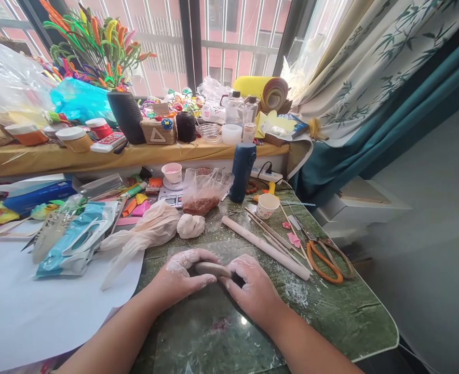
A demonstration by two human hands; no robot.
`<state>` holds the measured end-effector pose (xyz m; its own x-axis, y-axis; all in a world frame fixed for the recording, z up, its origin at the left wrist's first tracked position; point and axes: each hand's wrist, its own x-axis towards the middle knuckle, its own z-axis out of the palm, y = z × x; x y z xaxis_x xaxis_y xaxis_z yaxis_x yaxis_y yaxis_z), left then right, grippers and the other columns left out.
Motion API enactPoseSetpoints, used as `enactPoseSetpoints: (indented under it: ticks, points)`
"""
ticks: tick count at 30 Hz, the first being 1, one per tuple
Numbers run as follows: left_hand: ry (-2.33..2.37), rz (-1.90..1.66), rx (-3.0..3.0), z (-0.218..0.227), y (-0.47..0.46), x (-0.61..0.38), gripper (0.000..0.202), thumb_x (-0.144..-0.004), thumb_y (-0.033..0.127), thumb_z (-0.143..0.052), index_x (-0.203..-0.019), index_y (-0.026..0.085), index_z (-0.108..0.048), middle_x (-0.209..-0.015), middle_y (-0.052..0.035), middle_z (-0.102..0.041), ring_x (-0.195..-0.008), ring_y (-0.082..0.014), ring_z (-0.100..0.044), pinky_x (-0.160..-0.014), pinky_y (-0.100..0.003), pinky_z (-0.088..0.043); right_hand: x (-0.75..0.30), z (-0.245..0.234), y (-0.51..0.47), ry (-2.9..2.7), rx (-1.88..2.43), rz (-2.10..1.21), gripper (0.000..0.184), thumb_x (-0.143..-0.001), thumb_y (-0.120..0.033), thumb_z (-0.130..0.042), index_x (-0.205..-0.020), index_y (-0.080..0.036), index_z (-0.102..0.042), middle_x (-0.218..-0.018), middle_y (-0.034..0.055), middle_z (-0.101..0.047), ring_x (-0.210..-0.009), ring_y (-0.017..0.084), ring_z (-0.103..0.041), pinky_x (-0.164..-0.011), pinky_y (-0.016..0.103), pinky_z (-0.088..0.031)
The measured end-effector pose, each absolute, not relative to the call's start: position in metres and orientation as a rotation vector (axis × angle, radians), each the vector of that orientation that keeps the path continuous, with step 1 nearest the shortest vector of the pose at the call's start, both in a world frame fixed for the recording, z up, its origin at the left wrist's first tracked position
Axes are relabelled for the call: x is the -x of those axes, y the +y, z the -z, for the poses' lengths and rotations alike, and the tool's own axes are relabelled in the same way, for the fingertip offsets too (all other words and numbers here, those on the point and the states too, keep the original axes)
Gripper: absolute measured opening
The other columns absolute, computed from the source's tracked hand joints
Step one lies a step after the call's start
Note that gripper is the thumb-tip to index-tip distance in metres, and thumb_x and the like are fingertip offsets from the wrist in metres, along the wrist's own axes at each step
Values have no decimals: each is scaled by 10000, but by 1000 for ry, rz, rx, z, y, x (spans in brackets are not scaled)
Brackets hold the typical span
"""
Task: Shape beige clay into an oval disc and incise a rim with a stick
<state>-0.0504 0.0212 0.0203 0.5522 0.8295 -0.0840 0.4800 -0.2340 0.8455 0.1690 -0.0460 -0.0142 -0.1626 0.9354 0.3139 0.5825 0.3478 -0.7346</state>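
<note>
Both hands meet over a clear sheet on the green marble table (338, 317). My left hand (185, 272) and my right hand (253, 285), both dusted white, are curled around a flat brownish piece of clay (211, 268) that lies between them. A white lump of clay (190, 226) sits just beyond my left hand. A long wooden rolling pin (266, 248) lies diagonally right of my right hand.
Orange-handled scissors (325, 259) and thin wooden sticks (274, 234) lie to the right. A paper cup (267, 205), a dark blue bottle (242, 171), a plastic bag of brown material (204, 193) and a small scale stand behind. White paper (38, 317) and packaging cover the left.
</note>
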Motion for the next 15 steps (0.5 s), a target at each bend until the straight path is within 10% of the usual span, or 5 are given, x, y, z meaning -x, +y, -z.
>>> enactPoseSetpoints:
  ticks: [15]
  points:
    - [1105, -758, -1147, -14, 17, 41, 453, -766, 547, -785, -991, 155, -768, -955, -92, -802, -816, -240, -711, -686, -292, -532, -175, 12, -47, -1484, 1320, -742, 220, -1010, -320, -514, -1061, -247, -715, -1020, 63, -754, -970, 222, -701, -884, 338, -553]
